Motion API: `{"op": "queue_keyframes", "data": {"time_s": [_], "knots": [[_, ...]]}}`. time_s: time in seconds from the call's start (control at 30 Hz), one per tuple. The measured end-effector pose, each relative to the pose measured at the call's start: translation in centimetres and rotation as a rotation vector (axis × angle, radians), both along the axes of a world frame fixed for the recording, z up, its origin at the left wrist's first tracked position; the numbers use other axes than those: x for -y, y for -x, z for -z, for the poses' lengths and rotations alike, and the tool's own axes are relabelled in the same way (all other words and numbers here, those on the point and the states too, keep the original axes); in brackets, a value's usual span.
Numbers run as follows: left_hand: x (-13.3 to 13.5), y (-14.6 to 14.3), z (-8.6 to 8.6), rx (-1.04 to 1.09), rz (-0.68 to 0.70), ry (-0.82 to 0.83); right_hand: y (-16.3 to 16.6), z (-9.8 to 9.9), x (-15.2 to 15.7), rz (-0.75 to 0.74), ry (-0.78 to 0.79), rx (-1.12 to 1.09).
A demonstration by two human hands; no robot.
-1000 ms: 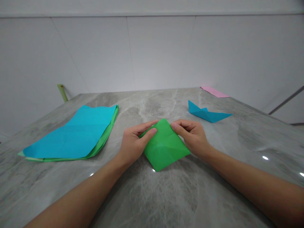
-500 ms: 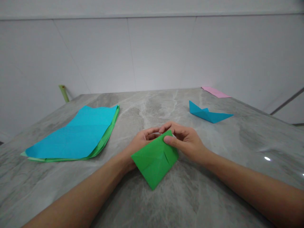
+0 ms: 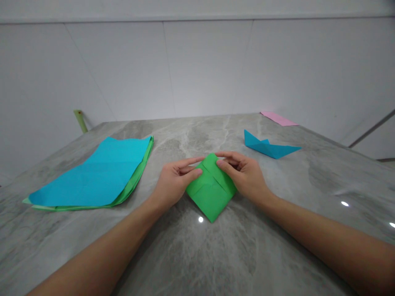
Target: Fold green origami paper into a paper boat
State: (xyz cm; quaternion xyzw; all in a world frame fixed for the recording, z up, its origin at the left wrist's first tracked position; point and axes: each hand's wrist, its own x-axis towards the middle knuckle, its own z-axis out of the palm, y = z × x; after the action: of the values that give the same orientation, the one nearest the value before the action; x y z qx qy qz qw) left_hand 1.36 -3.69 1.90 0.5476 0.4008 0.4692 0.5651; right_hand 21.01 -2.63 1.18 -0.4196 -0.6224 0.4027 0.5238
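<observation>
Between my hands is a folded green paper point(image 3: 211, 195), a creased diamond with one corner pointing toward me. My left hand point(image 3: 175, 176) pinches its upper left edge, thumb on the front face and fingers behind. On the upper right edge, my right hand point(image 3: 243, 172) grips it the same way, its index finger stretched along the top corner. Parts of the fingers behind the paper are hidden. A blue folded paper boat point(image 3: 271, 149) lies beyond my right hand, apart from it.
To the left lies a stack of blue and green paper sheets point(image 3: 92, 176) on the grey marbled table point(image 3: 191, 263). Pink paper point(image 3: 279, 119) rests at the far right edge. A pale green object point(image 3: 80, 121) stands past the far left edge, before a white wall point(image 3: 203, 70).
The green paper has turned more upright and moved slightly away from me. My left hand came from behind it to its left edge, with the thumb now on the front.
</observation>
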Motion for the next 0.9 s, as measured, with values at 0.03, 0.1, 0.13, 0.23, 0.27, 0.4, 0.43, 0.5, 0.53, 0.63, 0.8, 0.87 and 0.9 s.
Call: {"op": "queue_keyframes", "data": {"time_s": [0.03, 0.1, 0.13, 0.23, 0.27, 0.4, 0.43, 0.5, 0.53, 0.63, 0.8, 0.87, 0.9], "knots": [[0.0, -0.1, 0.1, -0.005, -0.014, -0.026, 0.0, 0.0, 0.1, 0.026, -0.016, -0.002], [0.0, -0.2, 0.2, -0.015, -0.031, -0.061, 0.1, -0.1, 0.3, 0.089, -0.057, 0.013], [0.0, -0.2, 0.2, -0.020, -0.038, -0.072, 0.2, -0.2, 0.4, 0.119, -0.076, 0.026], [0.2, -0.3, 0.2, -0.040, -0.049, -0.086, 0.3, -0.2, 0.6, 0.171, -0.106, 0.052], [0.2, -0.3, 0.2, -0.047, -0.047, -0.087, 0.3, -0.2, 0.6, 0.175, -0.107, 0.056], [0.2, -0.3, 0.2, -0.058, -0.027, -0.092, 0.2, 0.0, 0.7, 0.167, -0.099, 0.055], [0.2, -0.2, 0.2, -0.061, -0.026, -0.095, 0.2, 0.1, 0.7, 0.165, -0.098, 0.054], [0.2, -0.2, 0.2, -0.068, -0.023, -0.104, 0.2, 0.1, 0.7, 0.163, -0.098, 0.055], [0.2, -0.2, 0.2, -0.072, -0.021, -0.108, 0.2, 0.1, 0.7, 0.162, -0.098, 0.057], [0.3, -0.2, 0.2, -0.072, -0.017, -0.116, 0.2, 0.2, 0.6, 0.164, -0.097, 0.068], [-0.2, -0.1, 0.7, -0.043, -0.040, -0.055, -0.1, 0.2, 0.3, 0.138, -0.124, 0.198], [-0.6, 0.1, 1.1, -0.146, -0.058, -0.079, -0.3, 0.1, 0.1, 0.060, -0.173, 0.386], [-0.8, 0.2, 1.2, -0.246, -0.081, -0.127, -0.4, 0.1, 0.0, 0.014, -0.201, 0.499]]}}
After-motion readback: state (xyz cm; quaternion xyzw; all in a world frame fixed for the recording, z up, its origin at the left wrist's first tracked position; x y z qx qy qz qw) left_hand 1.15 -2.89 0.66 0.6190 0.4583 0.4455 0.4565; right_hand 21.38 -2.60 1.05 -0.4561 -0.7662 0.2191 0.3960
